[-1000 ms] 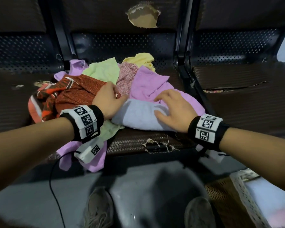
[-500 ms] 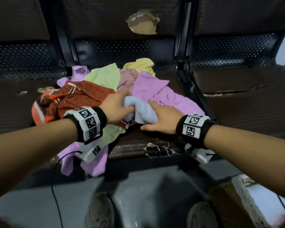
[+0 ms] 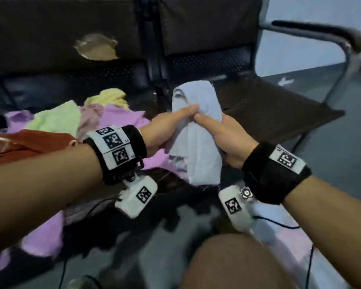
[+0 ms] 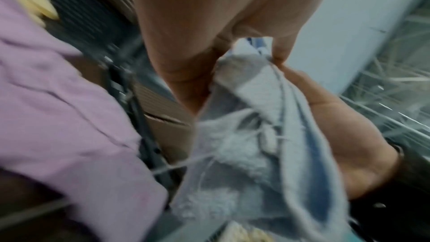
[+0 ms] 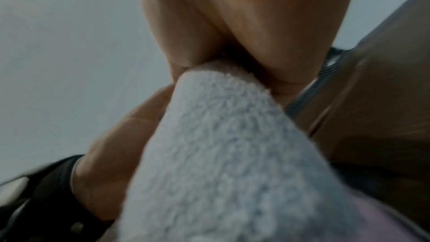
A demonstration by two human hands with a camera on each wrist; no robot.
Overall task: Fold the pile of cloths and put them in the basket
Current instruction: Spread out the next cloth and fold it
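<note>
Pale blue terry cloth (image 3: 198,130), folded into a narrow strip, hangs upright above the front edge of the bench (image 3: 265,113), with the left hand (image 3: 167,130) and the right hand (image 3: 223,140) each closing a grip round its middle, thumbs nearly meeting. Its frayed lower edge dangles free just off the seat. To the left the pile of cloths (image 3: 71,126) spreads over the bench, a purple cloth (image 3: 44,236) spilling over the front edge, while the dark seat on the right lies bare beside a metal armrest (image 3: 321,36).

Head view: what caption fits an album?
Both hands, left and right, lift a folded pale-blue terry cloth above the bench.
</note>
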